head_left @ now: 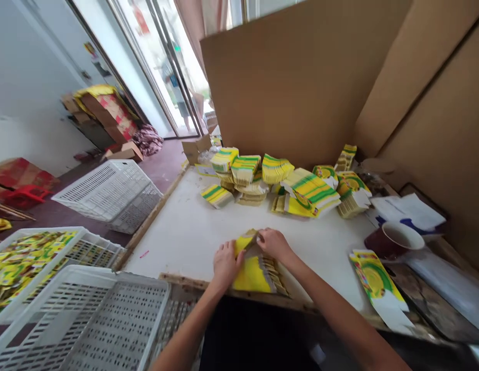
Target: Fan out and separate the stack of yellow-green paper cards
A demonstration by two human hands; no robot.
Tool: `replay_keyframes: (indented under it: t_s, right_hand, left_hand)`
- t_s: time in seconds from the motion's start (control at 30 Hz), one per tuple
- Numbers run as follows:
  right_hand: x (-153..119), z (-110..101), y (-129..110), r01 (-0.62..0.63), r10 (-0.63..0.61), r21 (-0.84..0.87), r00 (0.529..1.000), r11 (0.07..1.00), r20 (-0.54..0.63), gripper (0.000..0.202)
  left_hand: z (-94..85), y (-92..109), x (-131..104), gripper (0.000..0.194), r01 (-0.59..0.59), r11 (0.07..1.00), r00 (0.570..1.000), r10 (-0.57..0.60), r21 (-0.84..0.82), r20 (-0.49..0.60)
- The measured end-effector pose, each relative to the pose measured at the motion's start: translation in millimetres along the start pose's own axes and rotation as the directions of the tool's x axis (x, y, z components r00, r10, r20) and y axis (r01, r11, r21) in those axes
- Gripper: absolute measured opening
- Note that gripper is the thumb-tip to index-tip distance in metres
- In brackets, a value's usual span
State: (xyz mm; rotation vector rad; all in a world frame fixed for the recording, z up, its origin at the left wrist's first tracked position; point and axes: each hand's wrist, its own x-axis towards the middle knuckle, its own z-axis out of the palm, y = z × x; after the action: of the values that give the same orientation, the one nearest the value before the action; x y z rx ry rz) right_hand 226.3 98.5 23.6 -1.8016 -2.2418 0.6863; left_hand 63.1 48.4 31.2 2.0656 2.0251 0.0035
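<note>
At the near edge of the white table, my left hand point(225, 260) grips the left side of a yellow carton point(245, 240). The fingers of my right hand point(273, 242) pinch the same carton's right end. Just below it, a fanned stack of yellow cartons point(255, 275) lies against the table edge, partly under my hands. Farther back stand several bundles of flat yellow and green cartons point(245, 169). One flattened green and yellow carton point(376, 281) lies to the right, its white flap toward me.
The white table point(177, 226) has a wooden rim. Right of it are a dark red mug point(392, 241), papers point(409, 210) and clear plastic. A white crate point(85, 319) sits at lower left, near a crate of yellow packets point(31, 263). Cardboard point(301, 82) stands behind; a person is outside the door.
</note>
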Motion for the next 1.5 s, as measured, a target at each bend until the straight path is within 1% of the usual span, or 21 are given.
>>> replay_keyframes:
  t_s: [0.13, 0.23, 0.33, 0.4, 0.53, 0.63, 0.7, 0.77, 0.87, 0.97, 1.07, 1.17, 1.27, 1.37, 1.43, 1.5]
  right_hand:
    - [7.6, 7.4, -1.9, -0.091, 0.093, 0.149, 0.996, 0.985, -0.005, 0.02]
    - [11.0, 19.2, -5.2, -0.159, 0.149, 0.325, 0.987, 0.932, 0.057, 0.024]
    - [13.0, 32.9, -6.6, -0.19, 0.142, 0.513, 0.981, 0.837, 0.131, 0.021]
    - [14.4, 40.3, -5.5, -0.202, 0.131, 0.616, 0.979, 0.761, 0.159, 0.02]
    - [17.8, 48.3, -2.3, -0.227, 0.11, 0.757, 0.973, 0.612, 0.203, 0.016]
    - [19.9, 49.8, -0.4, -0.244, 0.093, 0.817, 0.969, 0.522, 0.23, 0.015]
    - [21.4, 49.3, 1.9, -0.256, 0.088, 0.835, 0.966, 0.487, 0.244, 0.013]
    - [22.8, 47.9, 5.5, -0.274, 0.093, 0.836, 0.961, 0.475, 0.261, 0.008]
    - [23.7, 45.2, 10.1, -0.312, 0.092, 0.824, 0.948, 0.474, 0.306, 0.012]
    - [21.7, 43.2, 9.2, -0.333, 0.061, 0.821, 0.937, 0.463, 0.345, 0.011]
    - [19.1, 41.5, 5.3, -0.324, 0.036, 0.812, 0.935, 0.485, 0.352, 0.011]
    - [18.6, 38.2, 5.9, -0.288, 0.045, 0.763, 0.945, 0.578, 0.323, 0.016]
    - [19.0, 32.1, 11.4, -0.227, 0.088, 0.658, 0.967, 0.718, 0.238, 0.022]
    - [16.6, 24.1, 14.9, -0.15, 0.103, 0.53, 0.988, 0.834, 0.119, 0.014]
    - [13.0, 18.3, 14.4, -0.098, 0.082, 0.459, 0.995, 0.883, 0.054, 0.011]
    - [8.7, 12.4, 13.6, -0.05, 0.049, 0.412, 0.999, 0.91, 0.014, 0.021]
  left_hand:
    - [2.6, -0.7, 3.5, 0.031, -0.003, 0.999, 1.0, 0.003, -0.05, -0.006]
    - [1.7, -0.9, 4.1, 0.03, -0.016, 0.997, 1.0, 0.016, -0.071, -0.002]
    - [0.7, -0.8, 3.6, 0.029, -0.014, 0.997, 1.0, 0.015, -0.077, 0.012]
    - [0.9, -0.6, 3.5, 0.029, -0.008, 0.996, 1.0, 0.009, -0.083, 0.016]
    - [2.8, -0.6, 3.6, 0.028, -0.003, 0.995, 1.0, 0.003, -0.103, 0.002]
    - [3.8, -1.6, 3.6, 0.029, -0.005, 0.993, 1.0, 0.004, -0.118, -0.006]
    - [4.0, -2.5, 3.6, 0.029, -0.009, 0.992, 1.0, 0.009, -0.124, -0.007]
    - [4.1, -3.2, 3.6, 0.031, -0.012, 0.992, 1.0, 0.011, -0.129, -0.008]
    - [4.1, -3.2, 3.8, 0.033, -0.011, 0.991, 1.0, 0.009, -0.134, -0.016]
    - [3.3, -2.8, 4.2, 0.03, -0.023, 0.991, 1.0, 0.022, -0.132, -0.009]
    - [2.2, -3.0, 4.8, 0.031, -0.04, 0.991, 0.999, 0.041, -0.125, 0.003]
    - [1.8, -3.2, 5.0, 0.033, -0.04, 0.991, 0.999, 0.04, -0.126, -0.001]
    - [1.9, -2.3, 3.8, 0.032, -0.018, 0.992, 1.0, 0.016, -0.126, -0.014]
    - [0.9, -0.5, 2.6, 0.034, 0.01, 0.99, 1.0, -0.013, -0.139, -0.021]
    - [-1.2, 0.6, 3.1, 0.035, 0.041, 0.988, 0.999, -0.043, -0.146, -0.01]
    - [-5.1, 1.1, 5.3, 0.034, 0.077, 0.985, 0.997, -0.076, -0.152, 0.015]
